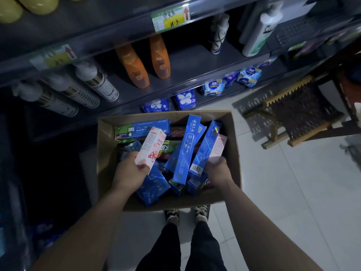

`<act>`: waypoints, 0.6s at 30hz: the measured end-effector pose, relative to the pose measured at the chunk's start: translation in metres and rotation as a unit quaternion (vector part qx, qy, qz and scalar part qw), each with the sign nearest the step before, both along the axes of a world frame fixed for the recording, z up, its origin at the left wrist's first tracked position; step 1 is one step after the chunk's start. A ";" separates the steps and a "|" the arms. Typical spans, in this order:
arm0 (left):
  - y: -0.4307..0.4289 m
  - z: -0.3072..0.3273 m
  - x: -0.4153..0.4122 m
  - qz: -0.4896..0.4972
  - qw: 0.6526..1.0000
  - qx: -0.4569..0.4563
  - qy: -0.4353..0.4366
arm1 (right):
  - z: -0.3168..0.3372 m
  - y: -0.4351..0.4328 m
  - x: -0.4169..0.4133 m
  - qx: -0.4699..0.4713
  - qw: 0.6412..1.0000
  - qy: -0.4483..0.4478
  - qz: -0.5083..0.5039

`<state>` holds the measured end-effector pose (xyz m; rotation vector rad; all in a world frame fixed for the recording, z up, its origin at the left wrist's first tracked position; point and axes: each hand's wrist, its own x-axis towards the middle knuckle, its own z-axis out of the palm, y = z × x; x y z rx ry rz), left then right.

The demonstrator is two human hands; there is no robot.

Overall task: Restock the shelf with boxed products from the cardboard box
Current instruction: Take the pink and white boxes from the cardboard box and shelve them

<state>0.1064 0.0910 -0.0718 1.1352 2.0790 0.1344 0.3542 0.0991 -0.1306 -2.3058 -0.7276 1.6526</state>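
The left hand (132, 170) grips the pink box (150, 146) by its lower end, long axis tilted toward the shelf (187, 60) at upper frame. The right hand (218, 169) curls inside the cardboard box (105, 145); I cannot tell what it holds.

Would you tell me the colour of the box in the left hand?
The small slim carton is pink and white; head view.

Open cardboard box (106, 153) holds jumbled blue cartons (186, 151); a pink carton (151, 147) tilts above them.
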 end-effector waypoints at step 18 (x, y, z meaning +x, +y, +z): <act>0.013 0.053 -0.001 0.049 0.995 0.076 -0.043 | 0.090 0.004 -0.002 0.057 0.966 0.205 -0.145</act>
